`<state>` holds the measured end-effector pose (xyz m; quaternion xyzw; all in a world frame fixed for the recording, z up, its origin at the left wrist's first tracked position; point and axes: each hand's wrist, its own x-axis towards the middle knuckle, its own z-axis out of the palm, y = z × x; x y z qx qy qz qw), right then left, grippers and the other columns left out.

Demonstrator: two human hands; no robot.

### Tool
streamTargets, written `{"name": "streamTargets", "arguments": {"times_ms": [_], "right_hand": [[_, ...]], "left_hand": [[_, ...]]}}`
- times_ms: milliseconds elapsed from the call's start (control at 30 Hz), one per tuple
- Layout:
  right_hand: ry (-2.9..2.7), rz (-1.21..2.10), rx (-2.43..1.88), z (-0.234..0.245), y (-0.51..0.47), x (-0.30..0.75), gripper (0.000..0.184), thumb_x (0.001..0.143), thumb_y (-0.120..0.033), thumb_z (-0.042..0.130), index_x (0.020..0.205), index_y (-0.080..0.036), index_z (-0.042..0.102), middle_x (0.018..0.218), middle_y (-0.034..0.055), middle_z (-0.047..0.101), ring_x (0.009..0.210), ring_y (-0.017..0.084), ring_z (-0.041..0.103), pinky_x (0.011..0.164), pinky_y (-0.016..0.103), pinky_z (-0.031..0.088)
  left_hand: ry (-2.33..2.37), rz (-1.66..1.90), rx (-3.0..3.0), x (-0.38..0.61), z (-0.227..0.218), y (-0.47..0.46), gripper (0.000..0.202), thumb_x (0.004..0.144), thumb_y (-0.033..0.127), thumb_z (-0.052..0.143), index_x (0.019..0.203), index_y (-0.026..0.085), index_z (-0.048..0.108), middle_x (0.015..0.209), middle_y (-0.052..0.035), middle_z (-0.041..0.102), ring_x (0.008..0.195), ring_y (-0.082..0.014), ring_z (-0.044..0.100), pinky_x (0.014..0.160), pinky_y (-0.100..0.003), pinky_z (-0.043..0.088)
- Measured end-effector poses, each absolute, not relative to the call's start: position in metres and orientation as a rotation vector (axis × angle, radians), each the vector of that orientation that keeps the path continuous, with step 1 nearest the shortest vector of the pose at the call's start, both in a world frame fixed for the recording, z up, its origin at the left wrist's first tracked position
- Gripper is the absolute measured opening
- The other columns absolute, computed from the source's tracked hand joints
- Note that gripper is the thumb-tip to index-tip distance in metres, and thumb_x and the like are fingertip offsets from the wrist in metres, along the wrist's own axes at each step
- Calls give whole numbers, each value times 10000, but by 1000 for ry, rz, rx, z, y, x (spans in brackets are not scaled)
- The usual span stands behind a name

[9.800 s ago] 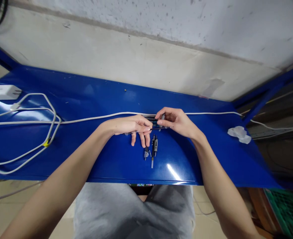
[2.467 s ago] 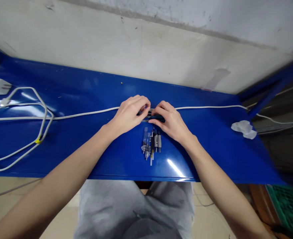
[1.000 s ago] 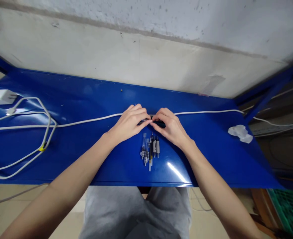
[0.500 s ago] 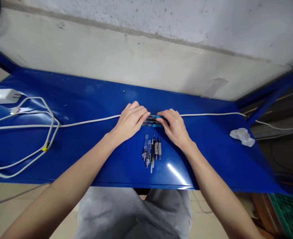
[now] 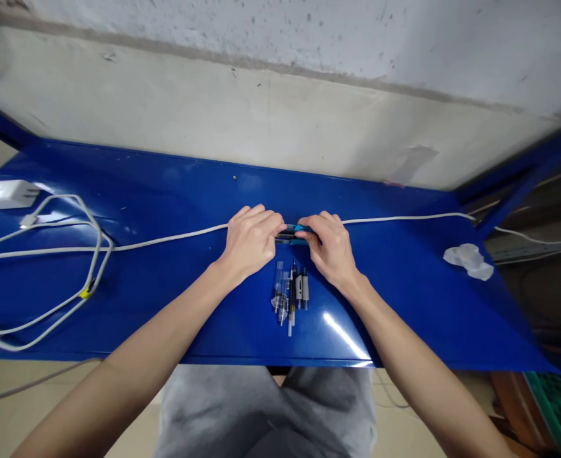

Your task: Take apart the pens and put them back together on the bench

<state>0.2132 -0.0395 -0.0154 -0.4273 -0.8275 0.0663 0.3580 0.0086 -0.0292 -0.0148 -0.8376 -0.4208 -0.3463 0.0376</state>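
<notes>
My left hand [image 5: 253, 238] is closed around the left ends of several pens [image 5: 289, 229], dark with light blue parts, lying side by side. At their right ends my right hand [image 5: 332, 247] pinches them between thumb and fingers. Both hands rest low over the blue shelf, hiding most of the pens. Just in front of them lie pen parts: clear plastic tubes [image 5: 279, 286], slim dark refills [image 5: 292, 296] with pale ends, and two dark pieces with grey grips [image 5: 302, 288].
A long white cable [image 5: 175, 238] runs across the blue shelf [image 5: 404, 286] behind the hands, with loops at the left near a white charger [image 5: 7, 194]. Crumpled white material [image 5: 469, 261] lies at the right. A pale wall [image 5: 261, 114] stands behind.
My left hand has curled more tightly round the pens' ends. My right hand keeps its pinch. The loose pen parts stay where they were, while the view has shifted slightly.
</notes>
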Motion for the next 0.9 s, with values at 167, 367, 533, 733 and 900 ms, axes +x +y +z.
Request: {"name": "streamTargets", "arguments": {"times_ms": [167,367,533,733,900], "right_hand": [[-2112,195,-1107,-8,-41,207,277,1083,-383,510,1172,-196,695,974,63,730,890,227,560,792,369,385],[-2142,187,-1052,-6,-30,205,288,1105,-331,457,1039,-203,706,893,56,702,822,214,541,765,377,379],[-2078,208,-935,-9,-23,205,193,1081,-239,490,1072,-230,683,989,69,685,943,238,587,802,402,424],[-2194,145,-919,-9,-24,209,145,1060,-289,559,1145,-207,644,1065,88,681,976,244,589,824,407,419],[-2172,103,-965,-12,-24,213,186,1083,-304,522,1106,-224,688,897,43,718,868,224,564,775,389,380]], "left_hand": [[-1318,-1084,-2518,9,-17,-28,289,986,165,482,713,200,571,648,-14,609,679,-192,503,649,-356,342],[-1334,-1077,-2470,7,-17,-26,291,983,168,475,709,205,565,649,-16,629,673,-197,504,644,-362,335],[-1346,-1086,-2527,2,-17,-19,280,955,139,481,701,204,578,646,-12,628,647,-188,515,640,-350,364],[-1294,-1099,-2561,2,-17,-19,283,970,140,493,714,200,599,657,2,650,648,-181,512,646,-343,377],[-1313,-1087,-2584,3,-16,-20,318,1019,198,481,739,196,630,691,-5,686,672,-184,524,658,-346,373]]}}
